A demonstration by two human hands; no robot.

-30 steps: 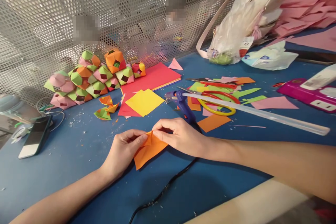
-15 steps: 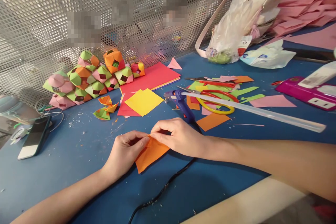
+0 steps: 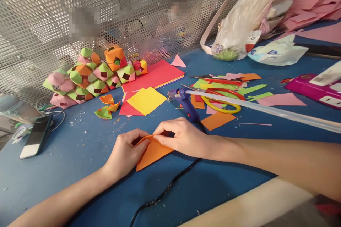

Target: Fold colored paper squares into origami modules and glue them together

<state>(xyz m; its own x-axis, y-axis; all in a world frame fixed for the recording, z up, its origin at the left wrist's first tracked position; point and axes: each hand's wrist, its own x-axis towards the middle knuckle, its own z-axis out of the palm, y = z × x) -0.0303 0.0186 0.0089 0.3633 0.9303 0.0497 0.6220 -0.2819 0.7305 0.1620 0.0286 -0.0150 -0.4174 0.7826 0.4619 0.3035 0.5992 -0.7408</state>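
A sheet of orange paper (image 3: 153,152) is pinched between both hands just above the blue table (image 3: 87,170). My left hand (image 3: 125,154) grips its upper left edge, thumb in front. On the upper right edge, my right hand (image 3: 177,135) pinches it between thumb and fingers, the tips of both hands close together. Beyond them lie yellow paper squares (image 3: 146,101) over red ones. A blue glue gun (image 3: 186,104) with a long clear glue stick (image 3: 266,108) rests behind my right hand. Small folded orange and green paper pieces (image 3: 106,107) sit to the left.
Folded paper balls (image 3: 97,88) are stacked against the perforated metal screen (image 3: 149,17). Yellow- and red-handled scissors (image 3: 222,108) lie among paper scraps. A phone (image 3: 36,136) is at left, a magenta power strip (image 3: 314,88) at right. The black cord (image 3: 162,193) runs toward the front edge.
The orange paper, which was more open and curved, now looks flatter and more folded, with its lower edge higher. My fingers stay pinched on it. The view has shifted slightly.
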